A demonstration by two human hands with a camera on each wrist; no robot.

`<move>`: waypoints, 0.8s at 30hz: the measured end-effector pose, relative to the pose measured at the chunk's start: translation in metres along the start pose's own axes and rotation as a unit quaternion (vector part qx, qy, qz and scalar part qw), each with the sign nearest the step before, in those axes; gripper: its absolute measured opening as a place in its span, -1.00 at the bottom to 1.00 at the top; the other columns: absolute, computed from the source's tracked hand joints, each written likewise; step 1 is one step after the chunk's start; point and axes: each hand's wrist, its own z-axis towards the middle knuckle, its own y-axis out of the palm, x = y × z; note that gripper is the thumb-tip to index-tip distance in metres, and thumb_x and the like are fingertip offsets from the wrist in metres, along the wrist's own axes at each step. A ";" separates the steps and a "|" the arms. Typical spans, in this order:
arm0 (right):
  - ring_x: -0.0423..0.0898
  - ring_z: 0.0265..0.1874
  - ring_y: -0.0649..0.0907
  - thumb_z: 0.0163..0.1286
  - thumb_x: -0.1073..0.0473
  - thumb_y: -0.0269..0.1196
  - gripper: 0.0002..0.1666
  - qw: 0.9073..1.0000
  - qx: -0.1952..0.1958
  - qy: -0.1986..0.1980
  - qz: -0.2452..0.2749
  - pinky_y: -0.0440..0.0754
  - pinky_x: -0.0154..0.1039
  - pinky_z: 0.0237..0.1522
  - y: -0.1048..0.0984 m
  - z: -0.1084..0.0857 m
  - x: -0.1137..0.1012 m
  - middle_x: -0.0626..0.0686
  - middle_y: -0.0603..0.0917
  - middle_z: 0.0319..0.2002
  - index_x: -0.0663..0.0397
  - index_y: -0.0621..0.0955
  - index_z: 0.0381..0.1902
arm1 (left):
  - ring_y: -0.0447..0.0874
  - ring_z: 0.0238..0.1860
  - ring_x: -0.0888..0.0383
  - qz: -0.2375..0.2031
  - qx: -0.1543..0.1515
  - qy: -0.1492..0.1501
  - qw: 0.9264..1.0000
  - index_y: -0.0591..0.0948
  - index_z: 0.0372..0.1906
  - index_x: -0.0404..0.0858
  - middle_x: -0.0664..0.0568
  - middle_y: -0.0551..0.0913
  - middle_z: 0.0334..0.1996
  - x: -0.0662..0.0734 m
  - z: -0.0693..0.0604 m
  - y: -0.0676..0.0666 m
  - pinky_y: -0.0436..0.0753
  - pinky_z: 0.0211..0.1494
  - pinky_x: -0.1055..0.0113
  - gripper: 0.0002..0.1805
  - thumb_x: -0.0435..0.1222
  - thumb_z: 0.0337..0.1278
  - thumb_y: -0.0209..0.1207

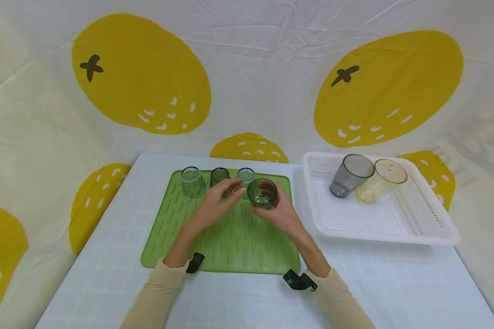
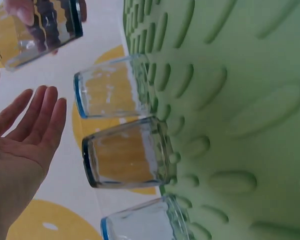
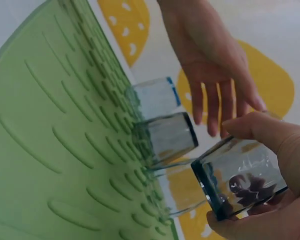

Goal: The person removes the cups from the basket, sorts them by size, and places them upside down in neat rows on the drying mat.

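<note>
A dark-tinted glass (image 1: 262,195) is gripped by the right hand (image 1: 286,214), held above the green mat (image 1: 230,237); in the right wrist view the thumb and fingers curl round this glass (image 3: 240,175). To its left the left hand (image 1: 214,203) holds nothing, and in the left wrist view its fingers are spread, palm up (image 2: 25,145). Along the mat's back edge stand a clear glass (image 1: 192,183), a darker glass (image 1: 220,175) and another clear glass (image 1: 245,175), the latter two partly hidden by the hands in the head view.
On the right of the table a white basket (image 1: 389,237) holds a grey glass (image 1: 350,176) and a yellow glass (image 1: 380,180), both leaning. Behind the table hangs a white cloth (image 1: 263,91) printed with yellow shapes.
</note>
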 end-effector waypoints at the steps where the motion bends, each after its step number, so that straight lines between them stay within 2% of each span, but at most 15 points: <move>1: 0.23 0.38 0.44 0.16 0.45 0.49 -0.09 1.000 -0.002 -0.002 -0.001 0.43 0.13 0.38 0.002 0.001 0.001 0.26 0.47 0.34 0.25 0.36 0.44 | 0.61 0.11 0.05 -0.004 -0.001 0.000 1.000 0.52 0.36 -0.37 -0.06 0.64 0.07 0.001 0.001 0.002 0.64 0.21 0.09 -0.51 -0.18 0.52 0.18; 6: 0.24 0.35 0.47 0.14 0.43 0.50 -0.10 1.000 -0.003 -0.008 -0.010 0.46 0.13 0.35 0.009 0.002 0.006 0.28 0.50 0.33 0.29 0.38 0.43 | 0.58 0.15 -0.03 -0.016 -0.003 0.010 1.000 0.48 0.39 -0.39 -0.14 0.61 0.13 0.006 0.004 0.011 0.63 0.22 0.03 -0.45 -0.17 0.48 0.23; 12: 0.15 0.33 0.48 0.23 0.38 0.47 -0.09 1.000 -0.014 0.014 -0.019 0.47 0.06 0.33 0.015 0.000 0.005 0.24 0.46 0.38 0.24 0.33 0.48 | 0.56 0.18 -0.02 0.006 -0.001 0.025 1.000 0.46 0.42 -0.34 -0.15 0.56 0.22 0.010 0.005 0.022 0.61 0.21 0.04 -0.37 -0.16 0.37 0.33; 17: 0.20 0.38 0.44 0.25 0.39 0.43 -0.05 0.999 -0.017 0.030 -0.039 0.48 0.11 0.32 0.018 0.000 0.006 0.27 0.43 0.40 0.24 0.25 0.53 | 0.49 0.25 -0.08 0.033 -0.001 0.018 0.999 0.43 0.45 -0.27 -0.15 0.49 0.28 0.011 0.004 0.030 0.57 0.25 -0.10 -0.26 -0.09 0.28 0.39; 24: 0.25 0.36 0.46 0.20 0.45 0.37 -0.04 0.998 -0.017 0.033 -0.051 0.47 0.18 0.32 0.020 0.001 0.009 0.33 0.44 0.38 0.29 0.26 0.53 | 0.47 0.26 -0.10 0.053 -0.004 0.006 0.999 0.41 0.48 -0.21 -0.15 0.46 0.30 0.014 0.004 0.035 0.58 0.24 -0.11 -0.17 -0.05 0.18 0.46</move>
